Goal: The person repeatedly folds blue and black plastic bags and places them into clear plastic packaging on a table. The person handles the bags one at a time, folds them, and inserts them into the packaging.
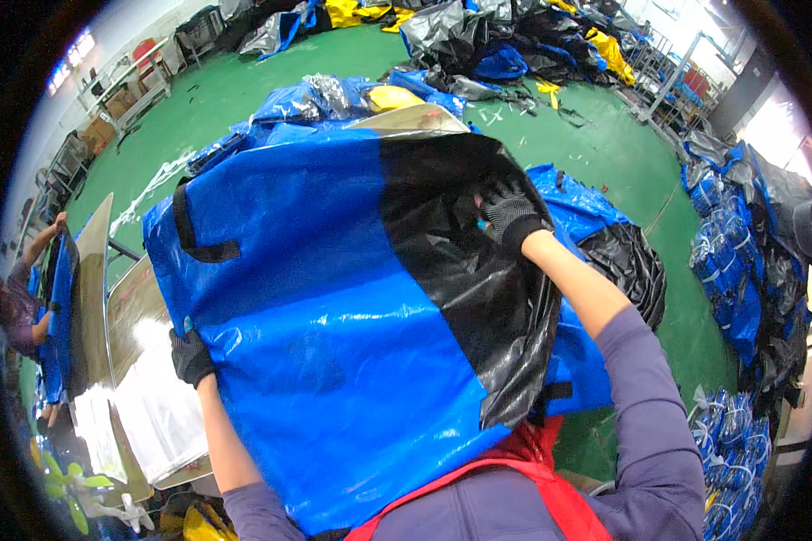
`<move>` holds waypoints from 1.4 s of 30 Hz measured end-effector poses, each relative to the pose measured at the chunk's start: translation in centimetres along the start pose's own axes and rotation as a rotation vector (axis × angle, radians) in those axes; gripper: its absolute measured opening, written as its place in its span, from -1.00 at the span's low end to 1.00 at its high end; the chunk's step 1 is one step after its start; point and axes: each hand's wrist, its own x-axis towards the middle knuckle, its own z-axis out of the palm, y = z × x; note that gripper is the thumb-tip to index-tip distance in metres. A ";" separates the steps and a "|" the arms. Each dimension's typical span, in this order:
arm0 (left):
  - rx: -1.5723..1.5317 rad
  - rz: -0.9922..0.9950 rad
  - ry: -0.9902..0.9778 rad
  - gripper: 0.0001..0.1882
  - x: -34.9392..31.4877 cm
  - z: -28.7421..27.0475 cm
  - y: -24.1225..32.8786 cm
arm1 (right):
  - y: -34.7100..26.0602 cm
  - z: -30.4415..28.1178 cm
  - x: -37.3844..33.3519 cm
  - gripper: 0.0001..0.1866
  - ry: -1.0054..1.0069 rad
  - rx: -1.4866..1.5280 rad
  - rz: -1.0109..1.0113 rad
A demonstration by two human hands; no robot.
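A large bag of glossy plastic sheeting, with a blue panel (334, 352) and a black panel (451, 261), spreads in front of me and reaches down to my lap. A black strap handle (188, 225) lies on its upper left part. My left hand (192, 356), in a grey-black glove with a bare fingertip showing, grips the bag's left edge; some fingers are hidden behind it. Over the black panel at the upper right, my right hand (512, 212) rests with its gloved fingers stretched out and apart, touching the creased sheet.
Beyond the bag lies a blue pile (311, 99) with a yellow piece. A metal-topped table (153, 397) stands at left, where another person's hand (60, 219) holds blue sheeting. Bundled blue bags (726, 261) line the right side; more heaps (460, 41) cover the far green floor.
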 end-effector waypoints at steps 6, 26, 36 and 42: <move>-0.159 0.714 -0.083 -0.28 -7.7 3.3 14.9 | -2.4 -7.4 7.8 -0.51 0.591 0.273 -0.116; 0.107 0.629 -0.463 -0.57 -5.8 -0.5 7.8 | -5.9 0.8 2.0 -0.52 -0.157 0.191 -0.533; 0.413 0.926 -0.112 -0.21 -10.0 -10.5 17.1 | -7.3 -8.3 9.6 -0.45 -0.271 0.297 -0.315; 0.425 0.755 -0.474 -0.05 -13.0 -2.4 7.9 | -4.9 3.8 1.2 -0.14 -0.040 0.341 -0.191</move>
